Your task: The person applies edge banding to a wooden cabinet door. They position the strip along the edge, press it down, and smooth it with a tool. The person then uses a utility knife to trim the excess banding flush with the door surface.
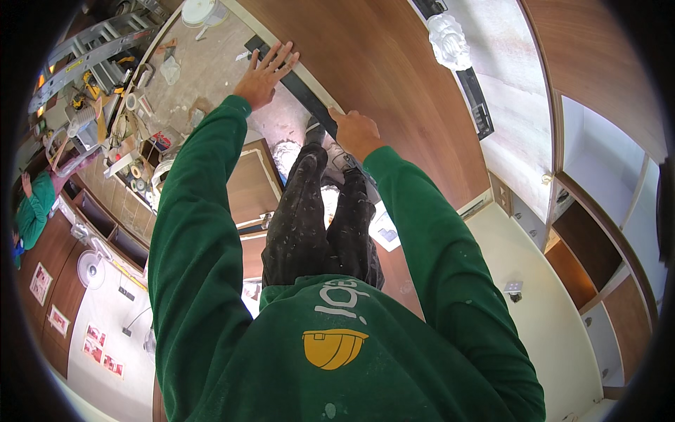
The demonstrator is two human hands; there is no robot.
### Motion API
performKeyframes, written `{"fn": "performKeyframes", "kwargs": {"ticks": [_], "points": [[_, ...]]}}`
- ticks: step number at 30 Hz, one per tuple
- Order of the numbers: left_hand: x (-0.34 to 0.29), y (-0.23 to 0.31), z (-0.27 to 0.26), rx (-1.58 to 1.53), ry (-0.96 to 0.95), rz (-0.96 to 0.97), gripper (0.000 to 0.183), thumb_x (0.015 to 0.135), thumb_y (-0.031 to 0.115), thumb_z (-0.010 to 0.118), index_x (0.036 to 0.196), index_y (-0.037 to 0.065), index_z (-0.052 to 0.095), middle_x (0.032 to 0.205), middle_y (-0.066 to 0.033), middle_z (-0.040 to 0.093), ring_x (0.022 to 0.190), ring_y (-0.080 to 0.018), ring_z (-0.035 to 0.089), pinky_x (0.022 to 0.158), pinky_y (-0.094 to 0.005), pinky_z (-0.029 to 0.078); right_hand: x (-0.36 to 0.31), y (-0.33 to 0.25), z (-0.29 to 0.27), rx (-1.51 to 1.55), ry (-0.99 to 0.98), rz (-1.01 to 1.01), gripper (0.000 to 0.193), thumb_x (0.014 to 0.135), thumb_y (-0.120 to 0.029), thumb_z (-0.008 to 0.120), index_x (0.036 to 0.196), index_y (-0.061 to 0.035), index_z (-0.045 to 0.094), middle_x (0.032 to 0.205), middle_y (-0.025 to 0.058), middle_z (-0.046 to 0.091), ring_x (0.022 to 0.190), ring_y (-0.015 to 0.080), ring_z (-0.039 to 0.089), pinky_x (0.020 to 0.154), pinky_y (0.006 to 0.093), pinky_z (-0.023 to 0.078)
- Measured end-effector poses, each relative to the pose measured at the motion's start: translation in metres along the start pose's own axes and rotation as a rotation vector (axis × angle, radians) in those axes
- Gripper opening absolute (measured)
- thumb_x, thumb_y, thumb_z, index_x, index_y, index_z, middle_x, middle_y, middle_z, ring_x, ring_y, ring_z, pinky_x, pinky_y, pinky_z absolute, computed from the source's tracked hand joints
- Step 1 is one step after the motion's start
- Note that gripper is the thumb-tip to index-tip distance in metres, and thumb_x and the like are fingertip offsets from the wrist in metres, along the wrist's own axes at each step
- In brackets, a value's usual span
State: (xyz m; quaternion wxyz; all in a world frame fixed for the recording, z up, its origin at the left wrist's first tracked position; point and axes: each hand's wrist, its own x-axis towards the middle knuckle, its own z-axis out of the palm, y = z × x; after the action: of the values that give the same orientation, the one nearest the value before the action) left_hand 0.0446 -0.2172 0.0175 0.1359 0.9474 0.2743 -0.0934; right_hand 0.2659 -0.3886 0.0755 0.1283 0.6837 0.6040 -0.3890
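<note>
My left hand (262, 77) lies open with its fingers spread over the light edge of a large brown wood panel (387, 77). A long dark strip (302, 96) runs along that edge, under and beside the hand. Lower along the same edge, my right hand (356, 133) rests with one finger stretched out against the panel's edge and the end of the strip; its other fingers are partly hidden. Neither hand visibly holds anything. Below the strip are my legs in dark, paint-specked trousers (299, 211).
A ladder (91, 53) and a cluttered bench with tape rolls and tools lie at the left. A white bucket (200, 13) stands at the top. White plastic wrap (448, 42) hangs at the upper right, near open wooden shelves (587, 239). Another person in green (35, 214) is far left.
</note>
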Motion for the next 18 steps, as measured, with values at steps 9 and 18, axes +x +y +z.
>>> {"fn": "performKeyframes", "kwargs": {"ticks": [9, 18], "points": [[-0.020, 0.075, 0.022, -0.168, 0.035, 0.010, 0.108, 0.072, 0.001, 0.072, 0.163, 0.016, 0.015, 0.169, -0.0157, 0.010, 0.153, -0.0453, 0.013, 0.120, -0.0628, 0.021, 0.002, 0.001, -0.001, 0.006, -0.021, 0.005, 0.049, 0.093, -0.014, 0.052, 0.141, -0.0236, 0.057, 0.105, 0.0187, 0.070, 0.094, 0.0360, 0.072, 0.081, 0.0474, 0.057], [-0.029, 0.094, 0.021, -0.227, 0.034, 0.020, 0.108, 0.072, 0.003, 0.073, 0.163, 0.018, 0.017, 0.169, -0.0114, 0.014, 0.154, -0.0380, 0.016, 0.123, -0.0591, 0.018, -0.011, 0.011, 0.005, 0.108, 0.121, -0.093, 0.045, 0.093, -0.020, 0.057, 0.138, -0.0157, 0.058, 0.101, 0.0192, 0.070, 0.091, 0.0368, 0.070, 0.077, 0.0473, 0.056]]}}
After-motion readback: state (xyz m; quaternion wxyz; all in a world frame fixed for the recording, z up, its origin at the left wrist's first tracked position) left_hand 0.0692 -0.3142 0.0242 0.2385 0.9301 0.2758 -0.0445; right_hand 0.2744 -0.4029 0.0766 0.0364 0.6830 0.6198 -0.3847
